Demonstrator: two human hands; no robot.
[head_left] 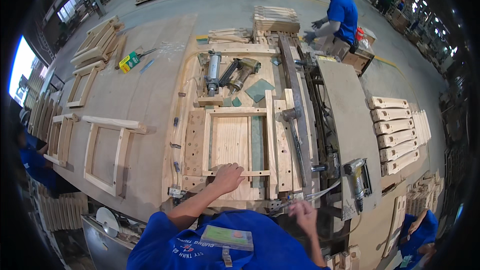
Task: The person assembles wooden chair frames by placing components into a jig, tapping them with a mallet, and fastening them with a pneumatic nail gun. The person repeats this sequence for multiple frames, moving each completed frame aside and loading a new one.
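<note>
In the jig (pixel 195 142) in front of me lies a rectangular wooden frame (pixel 237 112), flat, with a longer upright strip along its right side. My left hand (pixel 229 177) rests over the frame's near rail, its fingers bent around the wood. Close to the jig's near right corner, my right hand (pixel 304 215) has its fingers curled together, just below a small valve with air hoses (pixel 297 197). Whether anything sits between those fingers is too small to see. A hammer (pixel 295 132) lies along the jig's right side. Beyond the frame are an air cylinder (pixel 213 72) and a nail gun (pixel 245 76).
Assembled frames (pixel 105 155) stand on the left board, beside a green-yellow box (pixel 130 62). Another nail gun (pixel 357 182) sits on the right panel (pixel 345 105). Curved wooden slats (pixel 395 127) are stacked further right. A co-worker (pixel 342 12) stands at the far right.
</note>
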